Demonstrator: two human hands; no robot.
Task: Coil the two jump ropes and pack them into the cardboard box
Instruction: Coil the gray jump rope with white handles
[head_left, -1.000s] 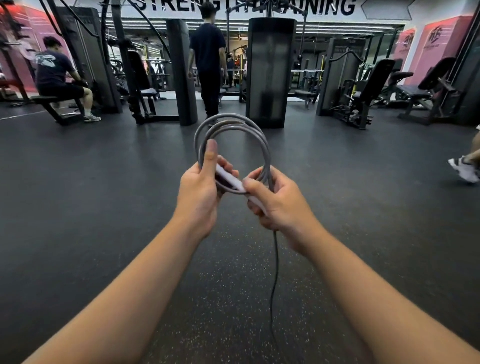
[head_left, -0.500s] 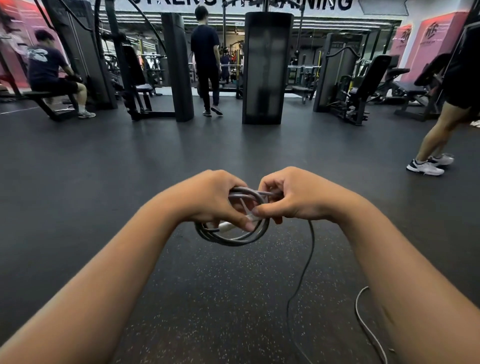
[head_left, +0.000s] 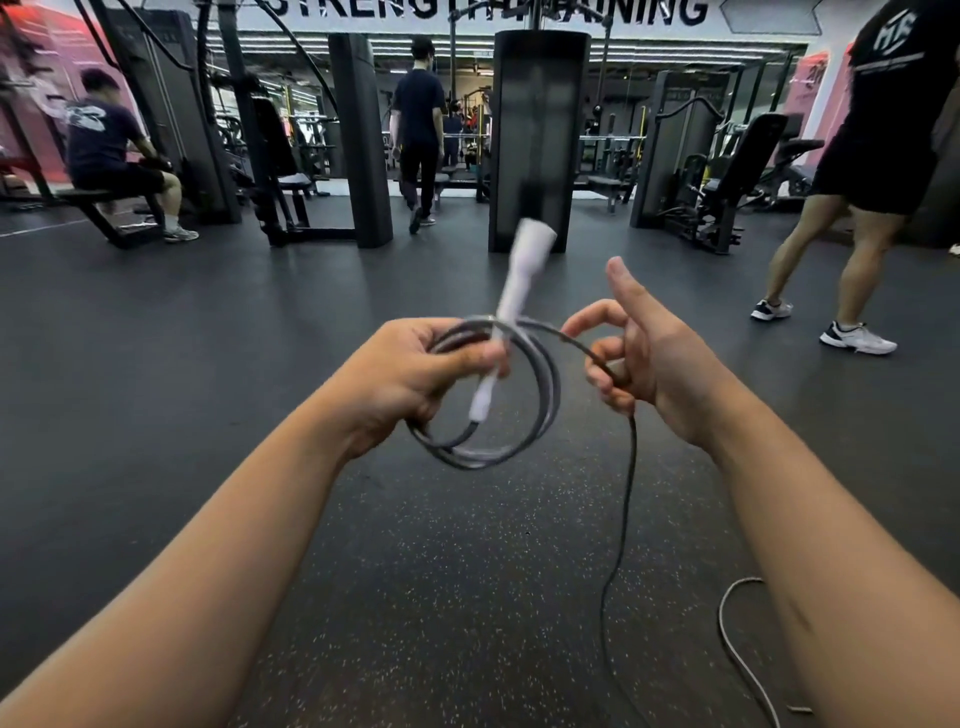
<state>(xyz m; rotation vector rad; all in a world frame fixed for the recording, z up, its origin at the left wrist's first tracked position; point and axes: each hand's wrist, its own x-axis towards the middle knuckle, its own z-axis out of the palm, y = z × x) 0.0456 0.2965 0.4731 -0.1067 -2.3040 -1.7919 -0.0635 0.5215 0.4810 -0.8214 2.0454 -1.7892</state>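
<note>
Cord (head_left: 540, 384) of the grey jump rope looks light and springy, so its loops are best pinned beside the white handle (head_left: 511, 306), where the left hand (head_left: 410, 379) grips them while the right hand (head_left: 639, 358) pinches the floor-trailing tail.

white handle (head_left: 522, 270) motion-blurred, rope tail (head_left: 737, 654) cut off

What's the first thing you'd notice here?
The grey rope coil in the middle, gripped by the left hand, with a white handle sticking up. The right hand pinches the loose rope tail that trails down to the dark gym floor.
</note>
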